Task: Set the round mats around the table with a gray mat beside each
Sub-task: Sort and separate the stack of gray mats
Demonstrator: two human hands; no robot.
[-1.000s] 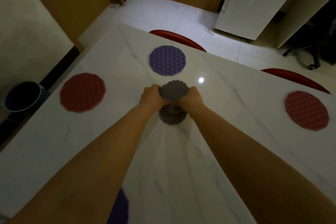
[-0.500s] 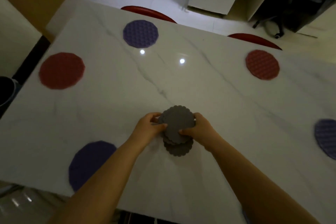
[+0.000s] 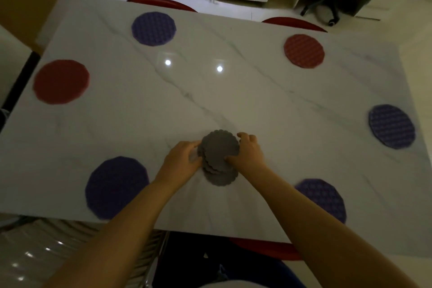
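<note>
Centrally, between the two hands, a small stack of gray scalloped mats [image 3: 218, 159] rests on the white marble worktop [image 3: 233, 100], near its front edge. The left hand [image 3: 181, 163] presses against the stack's left side, its fingers [image 3: 195, 147] curled onto the edge of the upper mats. The right hand [image 3: 249, 153] closes on the right side, thumb laid across the top mat and the other fingers [image 3: 244, 135] arched over its far rim. The stack is fanned, the lower mats slipping out toward the person. Both hands hold the top mats; it is unclear whether any is lifted. Six round mats already ring the worktop with no gray mat beside any. The near-left purple mat [image 3: 117, 188] lies just left of and slightly behind the left fingers; the near-right purple mat [image 3: 323, 199] lies right of and behind the right fingers, partly under the forearm. The other four, red [image 3: 61, 81], purple [image 3: 153, 28], pink [image 3: 304, 51] and purple [image 3: 391, 126], lie well apart, ahead and outward. Likely the first gray mat goes to a near place, with each hand serving its own side.
</note>
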